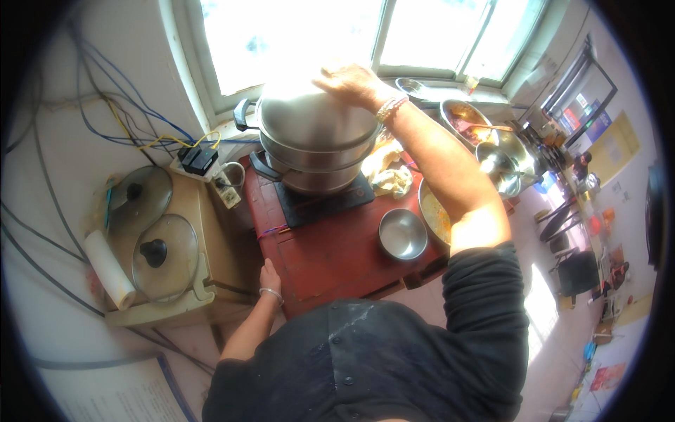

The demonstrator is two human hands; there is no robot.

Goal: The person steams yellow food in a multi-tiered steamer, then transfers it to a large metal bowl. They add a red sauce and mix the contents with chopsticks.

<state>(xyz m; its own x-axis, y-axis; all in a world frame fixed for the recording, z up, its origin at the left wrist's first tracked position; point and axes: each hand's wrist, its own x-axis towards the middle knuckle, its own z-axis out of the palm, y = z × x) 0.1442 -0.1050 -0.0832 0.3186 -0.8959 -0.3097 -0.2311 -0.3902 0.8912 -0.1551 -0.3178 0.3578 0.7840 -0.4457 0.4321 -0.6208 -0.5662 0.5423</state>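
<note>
A stacked metal steamer pot [316, 158] with black side handles stands on a black cooktop [329, 203] on the red table. My right hand [343, 82] is over the top of its domed metal lid [311, 118]; glare from the window hides the lid's knob and my fingertips, so the grip cannot be told. My left hand [270, 277] rests at the left edge of the red table [321, 253], its fingers against the edge. Right of the cooktop lie a crumpled pale cloth [393, 181] and a small steel bowl [403, 234]. A larger pan [435, 211] is partly hidden behind my right arm.
On the left, a cabinet bears two glass lids [174, 264], a white paper roll [109, 269] and power strips [198, 163] with cables. At the right back stand a bowl of food [464, 118] with a spatula and several metal pots [493, 158]. A window is behind the steamer.
</note>
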